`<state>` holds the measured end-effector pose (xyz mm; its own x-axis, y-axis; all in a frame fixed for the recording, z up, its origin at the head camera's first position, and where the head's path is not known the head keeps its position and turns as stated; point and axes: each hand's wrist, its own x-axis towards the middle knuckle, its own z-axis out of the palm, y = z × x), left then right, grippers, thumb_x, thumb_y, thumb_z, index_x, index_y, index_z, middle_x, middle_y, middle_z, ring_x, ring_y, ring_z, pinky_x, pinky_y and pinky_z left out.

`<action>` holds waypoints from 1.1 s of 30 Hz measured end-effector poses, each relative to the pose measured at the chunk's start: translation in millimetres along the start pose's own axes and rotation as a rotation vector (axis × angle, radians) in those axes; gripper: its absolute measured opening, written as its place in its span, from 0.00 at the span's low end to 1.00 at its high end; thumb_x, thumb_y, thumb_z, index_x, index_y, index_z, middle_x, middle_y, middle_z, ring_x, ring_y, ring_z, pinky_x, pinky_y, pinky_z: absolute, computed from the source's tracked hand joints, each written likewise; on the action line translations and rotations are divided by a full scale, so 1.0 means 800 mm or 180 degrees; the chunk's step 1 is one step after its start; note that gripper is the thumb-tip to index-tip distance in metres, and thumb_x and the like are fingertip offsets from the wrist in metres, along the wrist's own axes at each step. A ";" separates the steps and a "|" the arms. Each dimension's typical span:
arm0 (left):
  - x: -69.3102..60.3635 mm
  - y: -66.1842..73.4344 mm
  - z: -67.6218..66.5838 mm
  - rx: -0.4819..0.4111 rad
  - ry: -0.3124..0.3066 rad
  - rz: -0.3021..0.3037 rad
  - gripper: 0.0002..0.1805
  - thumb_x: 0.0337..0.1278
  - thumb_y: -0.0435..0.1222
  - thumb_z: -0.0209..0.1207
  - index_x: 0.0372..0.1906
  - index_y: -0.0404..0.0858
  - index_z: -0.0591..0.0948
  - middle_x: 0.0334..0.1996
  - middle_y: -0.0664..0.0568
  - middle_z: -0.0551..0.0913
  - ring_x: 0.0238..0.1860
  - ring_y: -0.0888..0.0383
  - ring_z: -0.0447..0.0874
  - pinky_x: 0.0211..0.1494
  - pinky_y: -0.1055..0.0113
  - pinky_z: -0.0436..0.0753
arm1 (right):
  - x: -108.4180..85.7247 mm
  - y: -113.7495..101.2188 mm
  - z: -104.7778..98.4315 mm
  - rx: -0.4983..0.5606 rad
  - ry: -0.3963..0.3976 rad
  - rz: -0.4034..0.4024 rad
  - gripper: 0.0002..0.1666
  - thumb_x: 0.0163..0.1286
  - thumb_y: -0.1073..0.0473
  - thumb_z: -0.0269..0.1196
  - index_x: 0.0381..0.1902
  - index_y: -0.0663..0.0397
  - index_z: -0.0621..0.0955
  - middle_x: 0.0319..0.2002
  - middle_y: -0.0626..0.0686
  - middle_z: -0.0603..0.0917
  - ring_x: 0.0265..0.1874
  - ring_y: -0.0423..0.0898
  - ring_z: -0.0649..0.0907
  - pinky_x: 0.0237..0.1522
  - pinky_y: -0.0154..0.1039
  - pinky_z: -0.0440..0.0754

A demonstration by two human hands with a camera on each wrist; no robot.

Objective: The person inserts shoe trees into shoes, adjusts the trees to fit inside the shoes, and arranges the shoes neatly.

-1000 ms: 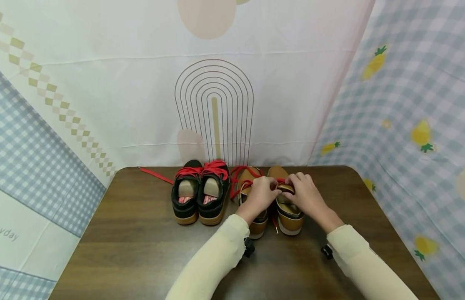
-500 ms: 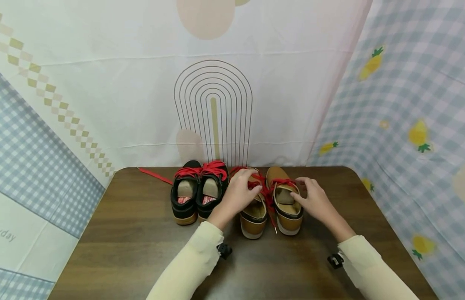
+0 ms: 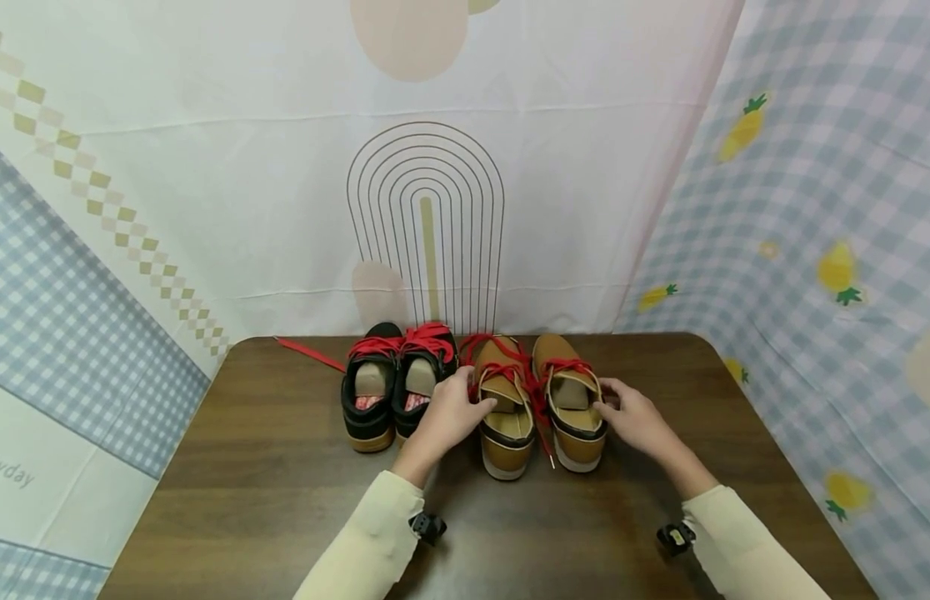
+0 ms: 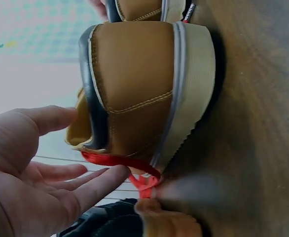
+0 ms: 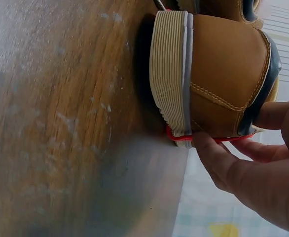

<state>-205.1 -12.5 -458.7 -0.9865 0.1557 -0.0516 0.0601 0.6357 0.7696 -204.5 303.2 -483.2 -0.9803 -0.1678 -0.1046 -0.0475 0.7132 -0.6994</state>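
Observation:
Two tan shoes with red laces stand side by side, heels toward me. Beside the left tan shoe (image 3: pixel 507 458) is my left hand (image 3: pixel 447 415). Its thumb reaches over the collar and its fairly straight fingers lie along the outer side, near a red lace (image 4: pixel 115 159). My right hand (image 3: pixel 639 421) holds the outer side of the right tan shoe (image 3: pixel 579 452), thumb at the collar and fingers against the outside. In the right wrist view, a strip of red lace (image 5: pixel 171 134) shows at that shoe's side. The toes are hidden in both wrist views.
A pair of black shoes (image 3: pixel 370 427) with red laces stands left of my left hand. One loose red lace (image 3: pixel 311 352) trails toward the wooden table's (image 3: pixel 270 467) back left edge. A white patterned cloth (image 3: pixel 300 208) hangs behind the table.
Both hands have left the right shoe's laces and moved apart. The left hand has come down to the left tan shoe's outer side, the right hand to the right shoe's outer side.

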 end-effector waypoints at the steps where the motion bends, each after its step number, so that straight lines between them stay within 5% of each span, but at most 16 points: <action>1: -0.001 -0.002 0.001 0.0014 -0.0009 -0.0006 0.36 0.65 0.44 0.68 0.72 0.32 0.71 0.57 0.36 0.84 0.53 0.44 0.85 0.50 0.50 0.84 | -0.001 0.000 0.000 0.0035 -0.0017 -0.0004 0.30 0.80 0.59 0.56 0.74 0.68 0.67 0.66 0.73 0.75 0.62 0.68 0.80 0.51 0.54 0.85; 5: -0.002 -0.009 0.009 0.0039 0.0009 0.0023 0.30 0.69 0.45 0.65 0.68 0.32 0.76 0.50 0.38 0.86 0.42 0.49 0.85 0.42 0.56 0.83 | -0.003 0.000 0.003 0.0098 -0.0018 0.0002 0.30 0.80 0.59 0.57 0.74 0.66 0.68 0.67 0.72 0.75 0.62 0.68 0.81 0.49 0.51 0.86; 13: -0.002 -0.017 0.017 -0.0089 0.0320 0.0105 0.24 0.71 0.45 0.62 0.62 0.35 0.81 0.48 0.41 0.88 0.41 0.53 0.85 0.44 0.56 0.84 | -0.011 -0.003 0.013 0.0176 -0.0011 -0.0055 0.30 0.79 0.59 0.59 0.74 0.65 0.69 0.67 0.71 0.76 0.60 0.67 0.82 0.54 0.54 0.85; 20: -0.003 -0.020 0.021 -0.0237 0.0385 0.0079 0.22 0.72 0.44 0.61 0.63 0.37 0.82 0.26 0.40 0.86 0.16 0.61 0.69 0.31 0.64 0.77 | -0.015 -0.011 0.023 0.0251 0.0060 -0.0134 0.30 0.78 0.59 0.61 0.72 0.67 0.70 0.65 0.71 0.78 0.54 0.63 0.85 0.48 0.46 0.85; 25: -0.001 -0.020 0.023 -0.0220 0.0469 0.0090 0.18 0.72 0.42 0.62 0.59 0.39 0.84 0.46 0.45 0.90 0.31 0.60 0.84 0.37 0.62 0.82 | -0.017 -0.014 0.027 0.0401 0.0009 -0.0052 0.31 0.78 0.57 0.61 0.73 0.65 0.70 0.66 0.70 0.76 0.54 0.61 0.86 0.46 0.43 0.86; 33: 0.006 -0.015 0.018 -0.0120 0.0450 0.0077 0.15 0.73 0.40 0.60 0.57 0.37 0.85 0.46 0.43 0.89 0.33 0.55 0.83 0.35 0.62 0.80 | -0.019 -0.018 0.031 0.0616 -0.0038 -0.0109 0.33 0.77 0.57 0.62 0.74 0.66 0.68 0.68 0.71 0.74 0.60 0.64 0.83 0.52 0.47 0.87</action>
<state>-208.1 -8.6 -477.8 -0.9966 0.0611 0.0554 0.0812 0.6039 0.7929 -183.8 278.8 -489.1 -0.9763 -0.1986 -0.0859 -0.0419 0.5629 -0.8255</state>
